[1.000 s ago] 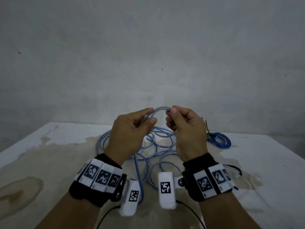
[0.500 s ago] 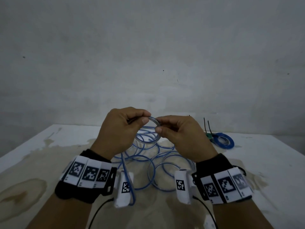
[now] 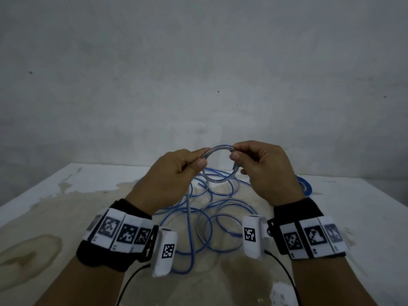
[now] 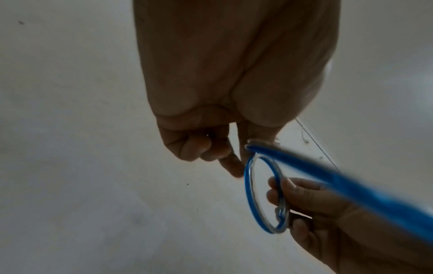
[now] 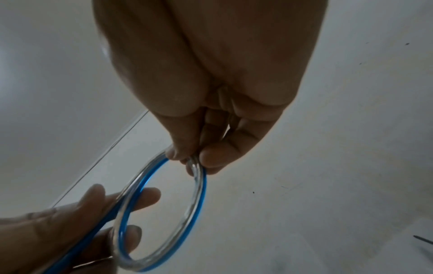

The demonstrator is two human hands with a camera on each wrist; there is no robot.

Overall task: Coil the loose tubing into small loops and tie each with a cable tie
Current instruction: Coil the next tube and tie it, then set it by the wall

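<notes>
Two hands pinch one small loop of clear blue-striped plastic tubing [image 3: 217, 164] at the centre of the frame, raised above the stained white surface [image 3: 66, 195]: the left hand [image 3: 170, 173] grips its left side, the right hand [image 3: 265, 171] its upper right. Half a second ago the hands nearly met; now they sit apart with the loop open between them. Loose tubing coils [image 3: 209, 221] lie below, and a tied blue coil [image 3: 305, 187] peeks out at right.
</notes>
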